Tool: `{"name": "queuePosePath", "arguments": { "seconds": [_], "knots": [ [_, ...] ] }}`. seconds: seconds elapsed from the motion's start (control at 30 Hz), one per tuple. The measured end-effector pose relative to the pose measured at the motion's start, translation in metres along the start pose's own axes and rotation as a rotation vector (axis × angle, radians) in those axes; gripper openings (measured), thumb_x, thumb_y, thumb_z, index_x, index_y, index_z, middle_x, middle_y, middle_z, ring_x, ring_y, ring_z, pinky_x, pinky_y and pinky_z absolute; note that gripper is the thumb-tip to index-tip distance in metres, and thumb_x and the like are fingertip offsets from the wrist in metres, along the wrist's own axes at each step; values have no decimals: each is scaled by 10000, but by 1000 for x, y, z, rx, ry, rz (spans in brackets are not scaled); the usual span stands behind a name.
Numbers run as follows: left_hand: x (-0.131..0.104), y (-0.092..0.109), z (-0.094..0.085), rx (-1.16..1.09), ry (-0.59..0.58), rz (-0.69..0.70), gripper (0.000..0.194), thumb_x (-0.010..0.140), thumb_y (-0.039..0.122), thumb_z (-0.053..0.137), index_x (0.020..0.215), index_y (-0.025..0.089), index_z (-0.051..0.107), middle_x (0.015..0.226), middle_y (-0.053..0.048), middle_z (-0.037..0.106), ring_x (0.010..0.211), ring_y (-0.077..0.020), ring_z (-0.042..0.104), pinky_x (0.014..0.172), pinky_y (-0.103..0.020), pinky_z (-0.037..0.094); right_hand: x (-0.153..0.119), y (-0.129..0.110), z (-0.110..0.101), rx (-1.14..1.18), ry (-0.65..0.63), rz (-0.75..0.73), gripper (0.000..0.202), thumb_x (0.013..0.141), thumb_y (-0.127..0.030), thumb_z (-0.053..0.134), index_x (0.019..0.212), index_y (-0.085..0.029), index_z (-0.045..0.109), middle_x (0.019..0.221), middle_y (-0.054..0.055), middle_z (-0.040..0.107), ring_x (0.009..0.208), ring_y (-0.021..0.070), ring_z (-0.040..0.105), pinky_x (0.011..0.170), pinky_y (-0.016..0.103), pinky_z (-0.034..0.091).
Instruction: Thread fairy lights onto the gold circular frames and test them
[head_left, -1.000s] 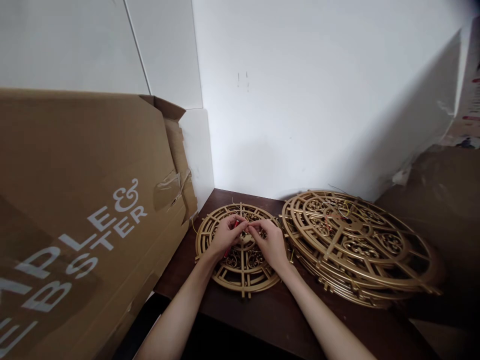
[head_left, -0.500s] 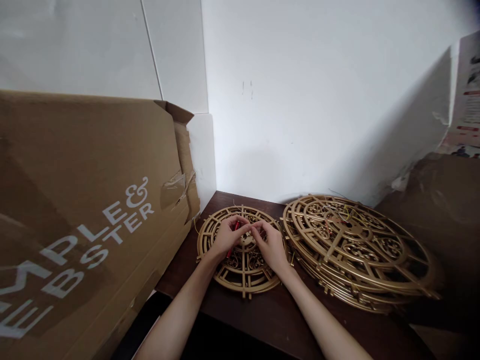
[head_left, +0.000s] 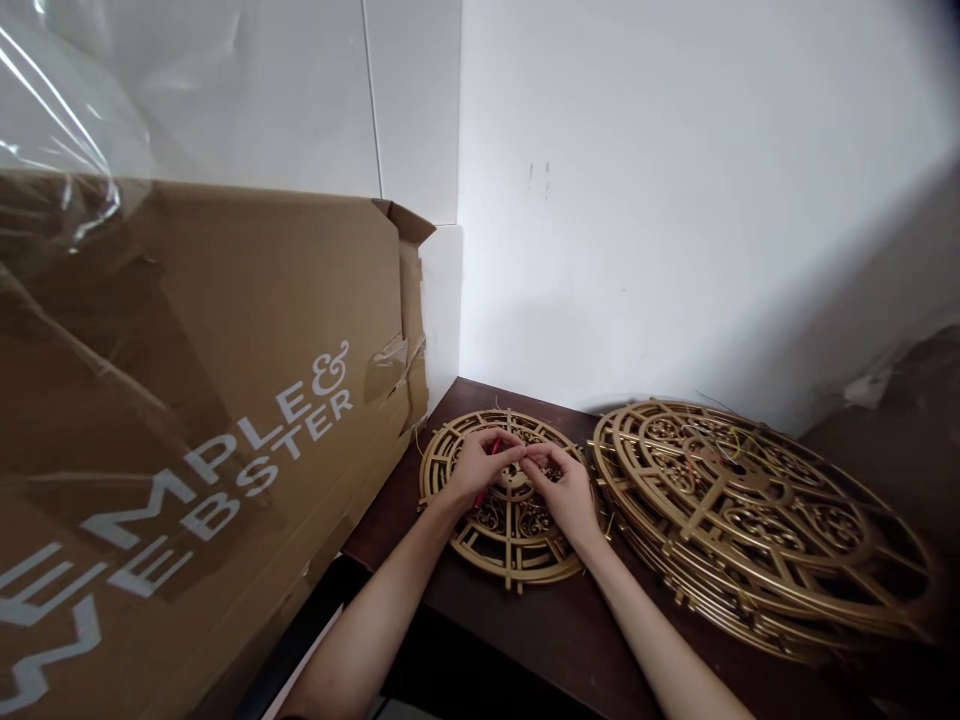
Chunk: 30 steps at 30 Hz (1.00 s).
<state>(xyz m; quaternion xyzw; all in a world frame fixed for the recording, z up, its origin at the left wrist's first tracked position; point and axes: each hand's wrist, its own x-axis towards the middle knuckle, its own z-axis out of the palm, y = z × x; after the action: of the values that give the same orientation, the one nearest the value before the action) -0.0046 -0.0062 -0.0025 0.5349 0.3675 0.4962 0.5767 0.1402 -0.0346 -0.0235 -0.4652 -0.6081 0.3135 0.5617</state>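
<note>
Above the middle of a round gold metal grille (head_left: 519, 575), my left hand (head_left: 480, 470) and my right hand (head_left: 566, 490) meet fingertip to fingertip. A red tool with a slim handle (head_left: 481, 497) is tucked in my left hand, sticking out below the palm; its kind cannot be made out. Thumb and index finger of both hands are pinched together. Whatever sits between the fingertips is too small to make out. The grille has scrollwork inside its rings and lies flat on the dark brown table (head_left: 457, 400).
To the right lies a stack of larger gold grilles (head_left: 712, 500) with thin yellow and red wires (head_left: 731, 440) on top. A big cardboard box (head_left: 285, 280) with white lettering stands at the left, clear plastic film (head_left: 75, 130) by it. A white wall (head_left: 637, 200) rises behind.
The view has turned a little to the left, so everything sits further right and plastic film shows at upper left. Both hands keep their pinch over the grille.
</note>
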Motion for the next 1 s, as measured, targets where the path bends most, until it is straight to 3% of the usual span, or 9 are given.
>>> {"name": "queuePosePath", "arguments": {
  "seconds": [0.23,0.43,0.57,1.0],
  "knots": [
    [2,-4,0,24,23,-3,333,628,400,800,780,122,699,573,38,528,375,-11,321,335,-166,220,0,3,-1,15,103,68,243,782,-395,659,835,-163,707,751,49,692,714,193,606,695,313,475],
    [4,-3,0,30,37,23,310,635,360,799,812,122,710,676,0,606,401,-15,371,337,-166,241,-1,2,1,-9,107,34,262,806,-406,636,842,-159,716,775,66,711,724,205,628,714,330,494],
    [5,-3,0,-6,33,-3,345,631,340,803,872,115,701,614,32,568,357,-1,322,320,-167,214,-1,2,0,-18,130,38,268,809,-410,629,854,-159,712,772,63,709,726,202,630,710,326,497],
    [6,0,-4,-132,43,-52,692,615,298,836,1233,139,570,747,21,613,377,18,317,343,-158,196,0,0,0,-1,117,25,217,813,-370,625,857,-173,704,796,52,702,750,197,621,726,318,485]
  ]
}}
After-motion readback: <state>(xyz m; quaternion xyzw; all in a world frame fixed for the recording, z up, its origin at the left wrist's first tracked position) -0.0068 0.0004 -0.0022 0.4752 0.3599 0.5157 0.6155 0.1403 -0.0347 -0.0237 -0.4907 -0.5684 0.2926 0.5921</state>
